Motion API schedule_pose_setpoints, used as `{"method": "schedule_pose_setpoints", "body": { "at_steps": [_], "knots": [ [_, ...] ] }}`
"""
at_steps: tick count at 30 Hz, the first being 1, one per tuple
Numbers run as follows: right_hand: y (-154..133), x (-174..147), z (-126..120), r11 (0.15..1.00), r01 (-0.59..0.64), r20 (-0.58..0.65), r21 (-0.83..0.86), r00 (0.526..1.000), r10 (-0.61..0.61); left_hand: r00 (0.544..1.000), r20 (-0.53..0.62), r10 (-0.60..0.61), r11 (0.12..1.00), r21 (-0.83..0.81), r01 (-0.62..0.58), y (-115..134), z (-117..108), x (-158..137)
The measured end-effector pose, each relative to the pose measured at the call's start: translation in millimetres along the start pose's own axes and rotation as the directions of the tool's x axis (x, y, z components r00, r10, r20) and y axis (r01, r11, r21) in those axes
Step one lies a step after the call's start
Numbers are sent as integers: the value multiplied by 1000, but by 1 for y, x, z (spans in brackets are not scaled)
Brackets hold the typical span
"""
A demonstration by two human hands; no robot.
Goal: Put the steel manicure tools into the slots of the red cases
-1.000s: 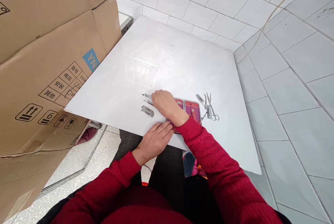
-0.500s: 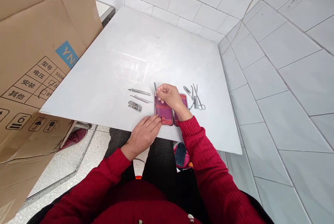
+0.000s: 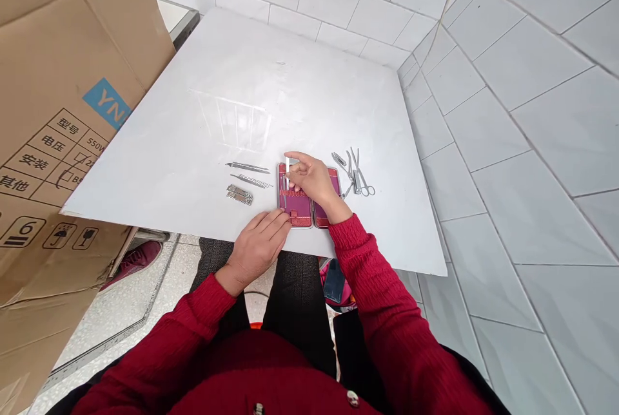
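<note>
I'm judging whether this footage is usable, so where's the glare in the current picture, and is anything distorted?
In the head view, a pale, barred, window-like reflection lies on the glossy white tabletop; the slim flat strip at the bare right hand shines bright white there too; in that head view, the brown cardboard box seems stretched toward the left edge.

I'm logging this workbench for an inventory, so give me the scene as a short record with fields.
Surface: white table
Case: open red-and-purple case, near the table's front edge
Left hand: fingers at the case's near left corner
Right hand: holding a slim bright tool over the case's left half
Left of case: thin metal tools, nail clippers
Right of case: scissors among other metal tools
</note>
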State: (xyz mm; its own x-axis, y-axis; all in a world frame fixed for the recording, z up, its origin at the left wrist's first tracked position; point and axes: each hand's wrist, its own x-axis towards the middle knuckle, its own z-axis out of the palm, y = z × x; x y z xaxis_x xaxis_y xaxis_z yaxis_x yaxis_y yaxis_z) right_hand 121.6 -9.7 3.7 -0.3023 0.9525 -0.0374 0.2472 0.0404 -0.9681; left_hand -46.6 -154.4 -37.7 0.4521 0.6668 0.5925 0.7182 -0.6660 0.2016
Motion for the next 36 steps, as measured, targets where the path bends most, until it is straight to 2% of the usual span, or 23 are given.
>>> {"method": "schedule_pose_setpoints", "body": {
  "at_steps": [4, 7, 9, 12, 20, 25, 32, 36],
  "knots": [
    [1, -1, 0, 1000, 2, -21, -30, 1000, -2, 1000, -2, 6, 1000, 12, -6, -1, 0, 0],
    [-1, -3, 1, 979, 20, -78, -203, 996, -36, 1000, -5, 19, 1000, 21, -18, -1, 0, 0],
    [-3, -5, 2, 936, 73, -111, -345, 987, -118, 1000, -10, 27, 999, 30, -26, 0, -1, 1],
    [-6, -7, 6, 863, 146, -95, -483, 972, -217, 999, -20, 36, 998, 44, -35, 0, -2, 2],
    [-4, -15, 12, 744, 136, -56, -654, 972, -227, 998, -43, 45, 997, 61, -43, 0, -1, 3],
    [-3, -19, 14, 699, 137, -56, -702, 968, -246, 997, -57, 53, 996, 79, -49, 1, -1, 3],
    [-17, -20, 7, 708, 126, -79, -694, 965, -250, 999, -35, 37, 998, 57, -35, 1, 0, 1],
    [-33, -20, 19, 731, 156, 21, -664, 982, -190, 999, -28, 33, 999, 42, -32, 1, -1, 0]
  ]
}}
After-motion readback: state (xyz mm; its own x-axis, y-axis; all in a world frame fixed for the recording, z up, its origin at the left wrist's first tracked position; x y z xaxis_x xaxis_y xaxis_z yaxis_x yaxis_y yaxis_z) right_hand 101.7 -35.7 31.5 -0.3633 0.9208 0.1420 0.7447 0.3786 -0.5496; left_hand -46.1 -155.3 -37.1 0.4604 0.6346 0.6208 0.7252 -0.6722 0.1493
